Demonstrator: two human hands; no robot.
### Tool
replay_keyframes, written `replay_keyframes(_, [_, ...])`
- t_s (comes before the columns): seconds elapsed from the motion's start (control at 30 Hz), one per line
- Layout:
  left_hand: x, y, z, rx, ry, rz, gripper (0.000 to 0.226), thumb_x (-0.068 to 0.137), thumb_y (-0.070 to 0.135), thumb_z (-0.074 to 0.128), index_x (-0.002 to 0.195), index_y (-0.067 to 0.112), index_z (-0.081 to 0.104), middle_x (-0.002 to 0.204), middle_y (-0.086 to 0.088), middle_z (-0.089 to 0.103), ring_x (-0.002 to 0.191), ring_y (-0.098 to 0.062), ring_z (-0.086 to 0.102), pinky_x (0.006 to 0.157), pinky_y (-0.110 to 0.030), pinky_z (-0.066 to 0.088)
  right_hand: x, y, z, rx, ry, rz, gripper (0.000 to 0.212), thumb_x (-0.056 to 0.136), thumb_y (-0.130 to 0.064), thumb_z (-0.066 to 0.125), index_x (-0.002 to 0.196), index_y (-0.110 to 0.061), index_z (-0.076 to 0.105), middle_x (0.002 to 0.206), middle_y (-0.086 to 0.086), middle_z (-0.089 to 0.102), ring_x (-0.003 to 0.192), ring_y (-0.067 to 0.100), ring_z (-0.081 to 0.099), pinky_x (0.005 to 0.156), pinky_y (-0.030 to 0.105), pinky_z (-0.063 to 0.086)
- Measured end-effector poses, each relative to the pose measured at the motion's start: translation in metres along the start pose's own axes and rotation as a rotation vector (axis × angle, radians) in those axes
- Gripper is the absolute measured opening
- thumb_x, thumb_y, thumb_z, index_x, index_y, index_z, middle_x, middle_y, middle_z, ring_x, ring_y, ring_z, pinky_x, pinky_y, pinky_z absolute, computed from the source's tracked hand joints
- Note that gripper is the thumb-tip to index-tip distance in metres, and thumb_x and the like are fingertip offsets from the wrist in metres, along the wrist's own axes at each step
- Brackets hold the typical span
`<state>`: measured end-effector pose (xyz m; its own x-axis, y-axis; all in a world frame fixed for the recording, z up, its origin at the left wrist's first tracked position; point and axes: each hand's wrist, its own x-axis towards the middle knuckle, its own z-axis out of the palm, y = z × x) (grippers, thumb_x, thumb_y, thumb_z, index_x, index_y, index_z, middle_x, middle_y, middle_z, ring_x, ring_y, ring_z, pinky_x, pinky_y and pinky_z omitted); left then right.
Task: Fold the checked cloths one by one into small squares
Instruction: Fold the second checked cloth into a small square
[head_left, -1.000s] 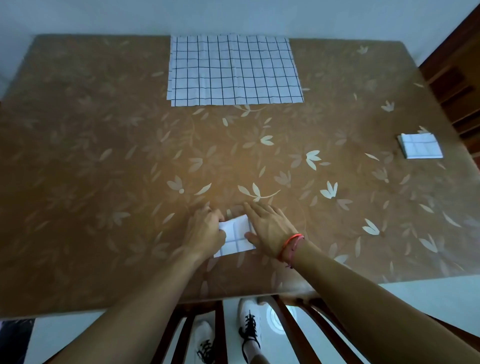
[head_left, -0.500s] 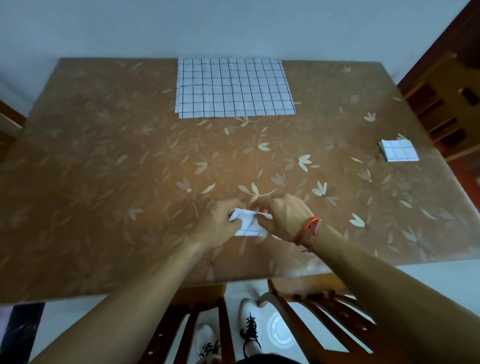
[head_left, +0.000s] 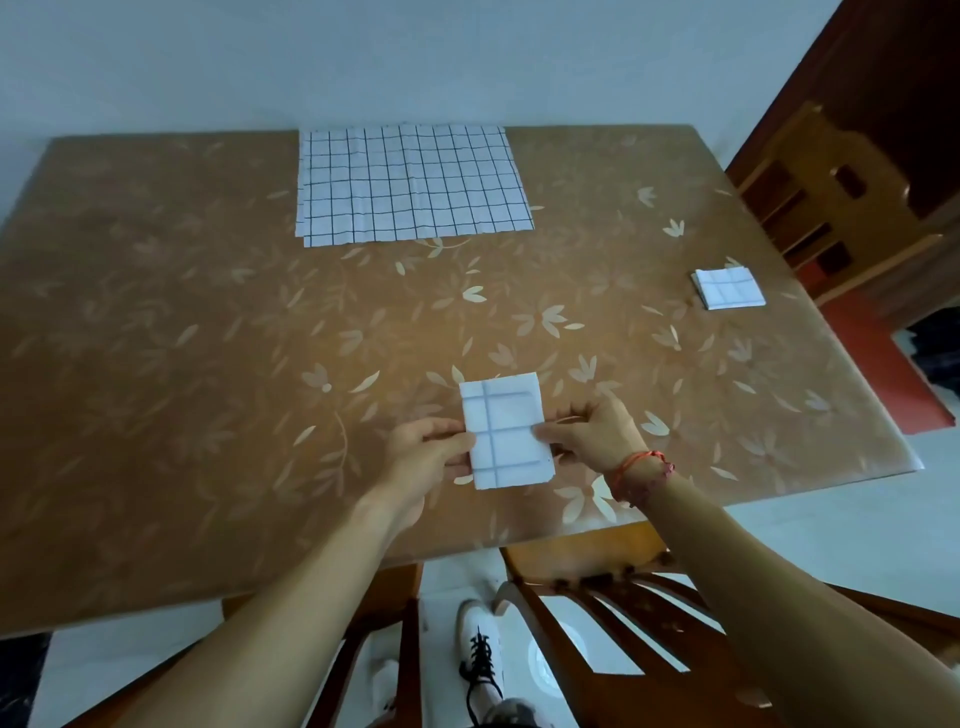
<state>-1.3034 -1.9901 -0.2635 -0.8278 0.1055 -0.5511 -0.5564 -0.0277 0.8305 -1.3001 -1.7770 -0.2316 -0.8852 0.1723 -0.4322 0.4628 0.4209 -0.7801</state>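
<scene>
From the head camera, the half-folded cloth (head_left: 506, 431) sits between the two hands over the near part of the table (head_left: 208, 338), seemingly lifted a little off it, though that is hard to tell. It is a narrow rectangle whose long axis runs away from the person, its far end tipped slightly to the left. The left hand (head_left: 426, 457) pinches the left long edge with the thumb on top and the other fingers (head_left: 457, 441) under it. The right hand (head_left: 592, 434) pinches the right long edge the same way, and both grips sit in the near half of the cloth. So the cloth lies directly between the fingers, equally close to both hands. It probably needs one more fold across its short axis, far end onto near end, to make a square. The finished square (head_left: 727, 288) lies well off to the right, nearer the right hand. The unfolded cloths (head_left: 410, 184) lie flat at the far edge.
</scene>
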Motion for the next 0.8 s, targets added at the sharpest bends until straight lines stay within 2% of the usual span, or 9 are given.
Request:
replay_keyframes(0.13, [0.001,-0.001,0.015,0.102,0.066,0.044,0.007,0.083,0.001,0.071,0.089,0.004,0.068,0.085,-0.010,0.073,0.073,-0.020,0.071,0.058,-0.025,0.055,-0.001,0.011,-0.007,0.067,0.012,0.065,0.019,0.074,-0.013,0.077,0.058,-0.015,0.068,0.067,0.006,0.072,0.065,0.021,0.072,0.057,0.032,0.060])
replay_keyframes(0.2, [0.005,-0.002,0.019,0.136,0.088,0.062,0.007,0.082,0.000,0.071,0.085,0.004,0.068,0.080,-0.008,0.073,0.068,-0.017,0.071,0.057,-0.025,0.056,0.000,0.014,-0.007,0.070,0.018,0.061,0.023,0.076,-0.015,0.076,0.055,-0.018,0.067,0.066,0.005,0.072,0.065,0.021,0.072,0.057,0.032,0.060])
replay_keyframes(0.4, [0.025,-0.004,0.026,0.182,0.095,0.053,0.004,0.083,0.002,0.070,0.083,0.006,0.069,0.074,-0.006,0.074,0.065,-0.020,0.071,0.059,-0.029,0.057,0.021,0.021,-0.010,-0.017,0.028,0.063,0.015,0.079,-0.019,0.073,0.071,-0.006,0.073,0.070,0.008,0.073,0.066,0.020,0.072,0.058,0.029,0.059])
replay_keyframes(0.53, [0.048,-0.010,0.030,0.199,0.121,0.024,0.006,0.080,0.001,0.071,0.082,0.006,0.068,0.073,-0.007,0.073,0.062,-0.023,0.070,0.060,-0.035,0.060,0.046,0.029,-0.007,-0.072,0.052,0.064,0.011,0.078,-0.019,0.073,0.077,-0.009,0.076,0.069,0.002,0.073,0.059,0.010,0.069,0.050,0.019,0.052])
replay_keyframes(0.67, [0.073,-0.016,0.039,0.264,0.192,0.014,0.009,0.079,-0.001,0.071,0.080,0.006,0.065,0.070,-0.008,0.069,0.055,-0.017,0.066,0.052,-0.029,0.056,0.073,0.037,-0.002,-0.049,0.053,0.100,0.006,0.076,-0.015,0.075,0.072,-0.011,0.074,0.059,-0.007,0.066,0.043,-0.002,0.061,0.039,0.010,0.044])
replay_keyframes(0.8, [0.093,-0.022,0.045,0.354,0.216,0.028,0.013,0.080,-0.003,0.069,0.077,0.008,0.062,0.064,-0.006,0.065,0.052,-0.020,0.064,0.045,-0.026,0.053,0.094,0.045,0.001,-0.057,0.030,0.124,0.021,0.076,-0.012,0.075,0.059,-0.021,0.067,0.057,-0.008,0.064,0.037,-0.005,0.057,0.037,0.007,0.042])
